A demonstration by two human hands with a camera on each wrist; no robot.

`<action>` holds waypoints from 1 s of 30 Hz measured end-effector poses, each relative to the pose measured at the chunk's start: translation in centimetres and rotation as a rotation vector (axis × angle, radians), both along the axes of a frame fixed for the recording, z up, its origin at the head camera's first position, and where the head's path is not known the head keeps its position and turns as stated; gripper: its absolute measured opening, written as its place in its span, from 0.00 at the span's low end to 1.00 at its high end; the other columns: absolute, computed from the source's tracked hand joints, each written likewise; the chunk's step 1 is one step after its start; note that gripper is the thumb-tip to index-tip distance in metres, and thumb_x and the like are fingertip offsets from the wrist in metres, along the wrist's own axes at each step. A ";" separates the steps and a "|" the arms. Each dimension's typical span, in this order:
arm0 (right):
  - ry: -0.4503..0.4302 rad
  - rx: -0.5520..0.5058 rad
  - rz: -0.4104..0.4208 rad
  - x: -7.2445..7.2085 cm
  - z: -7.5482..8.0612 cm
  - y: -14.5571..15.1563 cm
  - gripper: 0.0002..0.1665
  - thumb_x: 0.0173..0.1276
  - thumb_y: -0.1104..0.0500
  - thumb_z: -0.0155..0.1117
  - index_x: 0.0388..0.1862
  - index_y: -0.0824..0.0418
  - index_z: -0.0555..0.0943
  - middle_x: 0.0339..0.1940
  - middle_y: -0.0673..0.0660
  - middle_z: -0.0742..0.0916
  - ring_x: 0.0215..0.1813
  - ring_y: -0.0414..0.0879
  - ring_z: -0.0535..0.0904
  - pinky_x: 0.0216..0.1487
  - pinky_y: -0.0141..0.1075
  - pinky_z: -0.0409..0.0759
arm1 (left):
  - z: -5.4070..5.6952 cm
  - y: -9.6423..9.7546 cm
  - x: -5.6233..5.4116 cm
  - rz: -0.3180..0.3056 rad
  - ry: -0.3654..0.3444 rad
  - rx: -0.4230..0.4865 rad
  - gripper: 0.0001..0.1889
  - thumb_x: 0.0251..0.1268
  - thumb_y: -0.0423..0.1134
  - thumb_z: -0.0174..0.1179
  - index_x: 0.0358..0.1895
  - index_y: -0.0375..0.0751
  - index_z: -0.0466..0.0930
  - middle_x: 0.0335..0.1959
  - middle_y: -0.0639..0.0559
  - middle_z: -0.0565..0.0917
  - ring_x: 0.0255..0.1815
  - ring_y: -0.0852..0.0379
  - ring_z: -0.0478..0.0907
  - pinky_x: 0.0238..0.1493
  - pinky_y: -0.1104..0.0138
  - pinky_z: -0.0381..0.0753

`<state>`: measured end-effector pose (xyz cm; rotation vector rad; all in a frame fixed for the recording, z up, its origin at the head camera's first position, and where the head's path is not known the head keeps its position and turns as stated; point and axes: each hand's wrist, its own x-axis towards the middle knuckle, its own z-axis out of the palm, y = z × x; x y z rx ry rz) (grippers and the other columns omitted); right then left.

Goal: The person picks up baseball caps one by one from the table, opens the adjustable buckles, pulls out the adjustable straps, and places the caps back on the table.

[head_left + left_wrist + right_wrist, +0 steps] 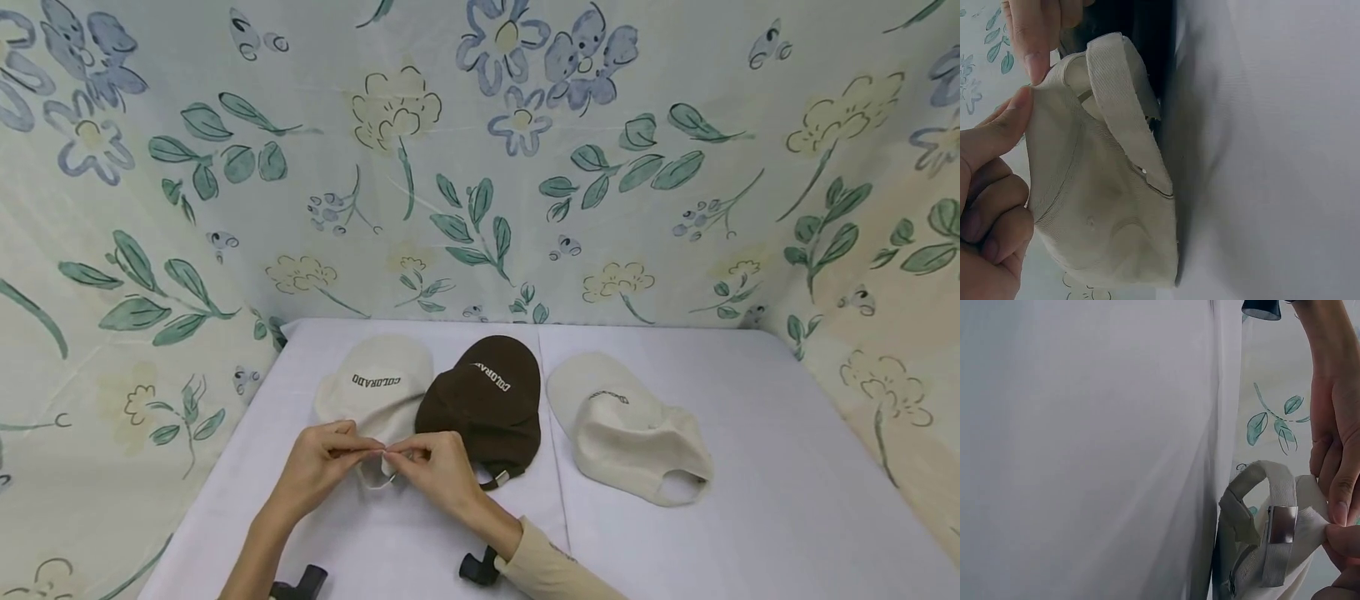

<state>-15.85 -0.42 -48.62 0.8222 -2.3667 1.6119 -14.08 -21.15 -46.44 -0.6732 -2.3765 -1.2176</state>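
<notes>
A cream baseball cap (375,383) lettered COLORADO lies at the left of the row, its back toward me. My left hand (324,462) pinches the fabric at the back of its crown between thumb and forefinger. Right beside it, my right hand (438,468) pinches the same edge, the fingertips of both hands nearly meeting. Below them the cap's rear strap (1119,106) loops out, and its metal buckle (1283,525) shows in the right wrist view. Close by on the right lies a dark brown cap (487,400), partly behind my right hand.
Another cream cap (637,429) lies on its side to the right, its back opening toward the front right. All three caps rest on a white-covered table (787,500). Floral cloth (525,208) hangs behind and at both sides. Black camera mounts (480,568) sit at the wrists.
</notes>
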 end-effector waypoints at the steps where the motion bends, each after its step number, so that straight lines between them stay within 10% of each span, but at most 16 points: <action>1: 0.002 -0.008 0.003 0.1 0.1 0.0 0.05 0.67 0.58 0.76 0.35 0.58 0.93 0.10 0.43 0.68 0.17 0.22 0.56 0.18 0.18 0.55 | 0.2 0.0 0.1 -0.008 0.003 0.003 0.13 0.44 0.21 0.77 0.32 0.41 0.94 0.16 0.61 0.67 0.21 0.74 0.58 0.20 0.79 0.63; 15: -0.137 -0.168 0.105 0.3 3.4 1.5 0.03 0.67 0.60 0.75 0.35 0.59 0.92 0.12 0.46 0.66 0.17 0.29 0.58 0.19 0.24 0.58 | 3.5 0.9 0.5 -0.080 0.044 0.054 0.13 0.50 0.21 0.75 0.36 0.42 0.94 0.15 0.59 0.64 0.21 0.74 0.57 0.19 0.76 0.62; 30: 0.076 -0.339 0.246 0.5 7.4 4.1 0.03 0.68 0.68 0.72 0.39 0.66 0.90 0.09 0.51 0.64 0.17 0.32 0.55 0.17 0.22 0.56 | 8.6 3.1 1.8 -0.150 0.082 0.116 0.15 0.50 0.18 0.73 0.37 0.40 0.94 0.16 0.59 0.63 0.21 0.72 0.55 0.19 0.77 0.59</action>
